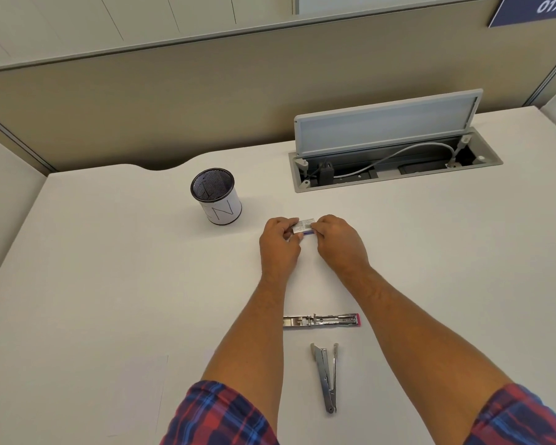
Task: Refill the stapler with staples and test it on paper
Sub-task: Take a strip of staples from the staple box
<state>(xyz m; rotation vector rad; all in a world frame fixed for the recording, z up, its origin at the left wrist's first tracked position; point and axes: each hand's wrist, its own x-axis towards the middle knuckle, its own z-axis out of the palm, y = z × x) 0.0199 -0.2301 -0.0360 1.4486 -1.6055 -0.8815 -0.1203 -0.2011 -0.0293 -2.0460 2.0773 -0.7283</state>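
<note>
Both my hands hold a small staple box (305, 225) with a barcode label, just above the white desk. My left hand (280, 244) pinches its left end and my right hand (339, 242) pinches its right end. Nearer to me, between my forearms, the stapler lies in two parts. A long metal part with a pink edge (321, 320) lies crosswise. A second metal part, spread open in a V (326, 377), lies lengthwise below it. A white sheet of paper (135, 393) lies flat at the lower left, faint against the desk.
A black mesh pen cup (215, 195) wrapped in white paper stands to the left of my hands. An open cable hatch (392, 155) with its lid raised is set into the desk at the back right. A beige partition runs behind the desk.
</note>
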